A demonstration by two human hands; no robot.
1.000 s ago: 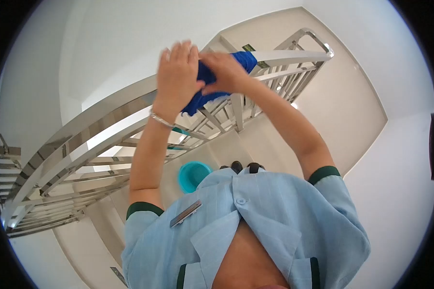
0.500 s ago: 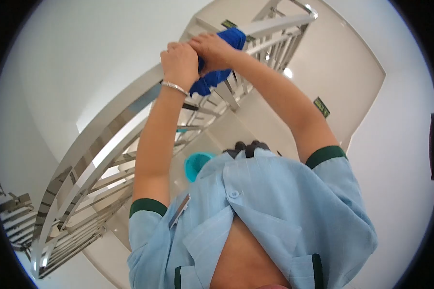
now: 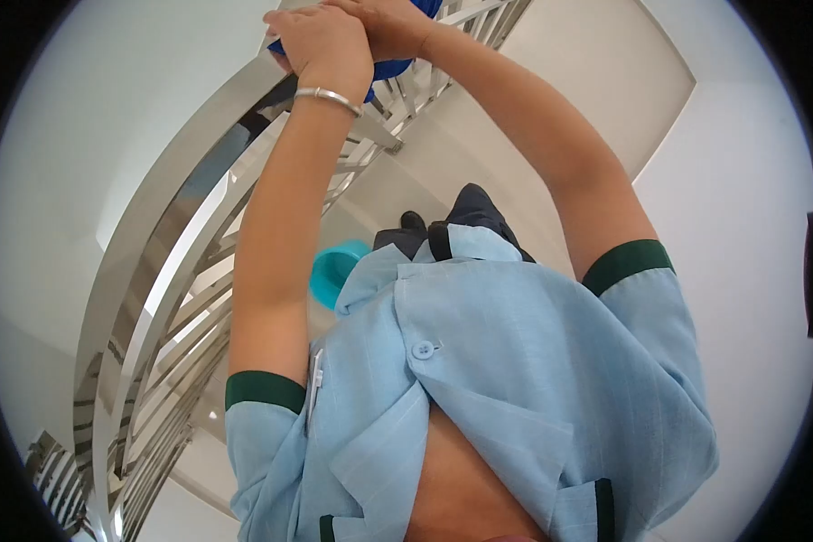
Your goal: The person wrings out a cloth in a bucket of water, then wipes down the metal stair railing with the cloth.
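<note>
At the top of the head view, a blue cloth (image 3: 391, 69) is draped over the metal handrail (image 3: 190, 144). My left hand (image 3: 327, 41), with a silver bangle on its wrist, is closed over the rail with the cloth under it; a bit of blue shows by its fingertips. Right against it, my right hand (image 3: 393, 27) presses on the cloth, its fingers partly hidden behind the left hand and cut by the frame's top edge.
Below the handrail run several metal balusters (image 3: 203, 312), curving down to the left. A turquoise bucket (image 3: 322, 287) stands on the floor near my feet, beside a dark shoe (image 3: 413, 219). A white wall (image 3: 723, 226) rises on the right.
Both hands have shifted up and left in view, with the blue cloth along the rail. The left hand now reaches further over the rail. The view itself has also moved; the bucket appears further left.
</note>
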